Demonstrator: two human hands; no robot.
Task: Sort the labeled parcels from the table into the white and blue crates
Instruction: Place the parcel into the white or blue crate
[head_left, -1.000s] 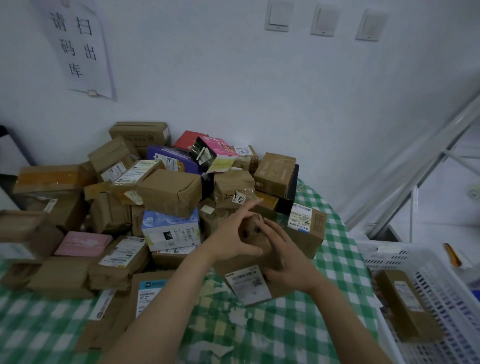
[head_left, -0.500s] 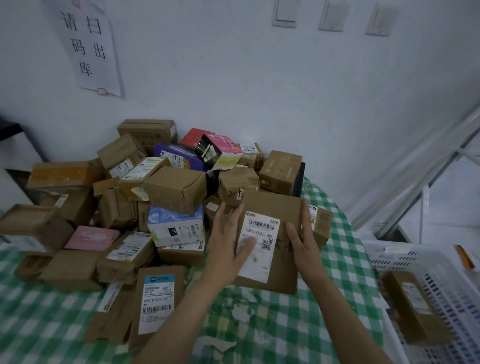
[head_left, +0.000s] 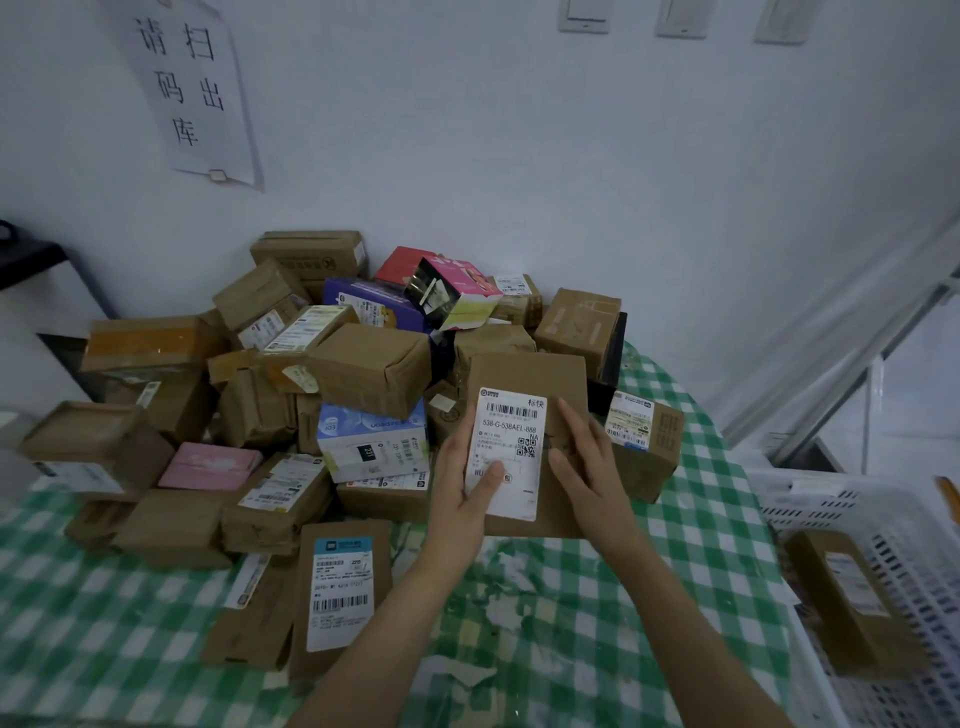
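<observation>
A flat brown parcel (head_left: 524, 374) is held upright above the table's right half, its white barcode label (head_left: 511, 447) facing me. My left hand (head_left: 457, 483) grips its left edge, thumb pressed on the label. The fingers of my right hand (head_left: 587, 467) lie straight across the parcel's front, near its right edge. A pile of labeled parcels (head_left: 363, 364) covers the back and left of the table. The white crate (head_left: 810, 499) stands at the right and holds one brown parcel (head_left: 852, 603). No blue crate is in view.
The table wears a green checked cloth (head_left: 545, 623), torn in patches near me. A long brown parcel with a blue-topped label (head_left: 340, 592) lies at the front of the pile. A paper notice (head_left: 192, 88) hangs on the wall behind.
I have lifted the flat parcel off the pile and turned it, so its label now faces me. My right hand has slid from the edge onto its front.
</observation>
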